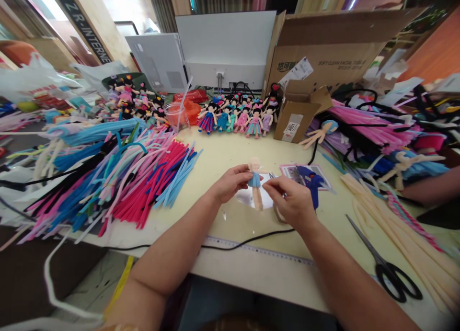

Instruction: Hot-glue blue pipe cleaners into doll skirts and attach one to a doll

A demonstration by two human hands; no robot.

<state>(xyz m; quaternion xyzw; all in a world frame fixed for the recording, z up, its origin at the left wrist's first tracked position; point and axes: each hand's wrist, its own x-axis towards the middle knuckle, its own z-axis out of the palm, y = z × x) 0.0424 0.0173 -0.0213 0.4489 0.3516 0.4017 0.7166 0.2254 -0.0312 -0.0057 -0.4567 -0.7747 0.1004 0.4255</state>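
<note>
My left hand [233, 183] grips a small pipe-cleaner doll [255, 178] by its side, fingers and thumb closed on it. The doll is upright, with a pale head, pale arms and legs, and a light blue skirt. Just right of the skirt, my right hand [292, 199] is closed in a pinch; what lies between its fingertips is too small to make out. A small metal tip [272, 176] shows above those fingers. Partly behind the right hand lies a dark blue glue gun [313, 183]. Under the doll is a bright white round patch [244, 197] on the table.
Bundles of coloured pipe cleaners [140, 187] cover the left side. Finished dolls [237, 115] stand at the back before a small cardboard box [294, 118]. At right lie black-handled scissors [384, 264] and beige strips [395, 230]. A black cord [230, 248] and a ruler tape [258, 251] run along the front.
</note>
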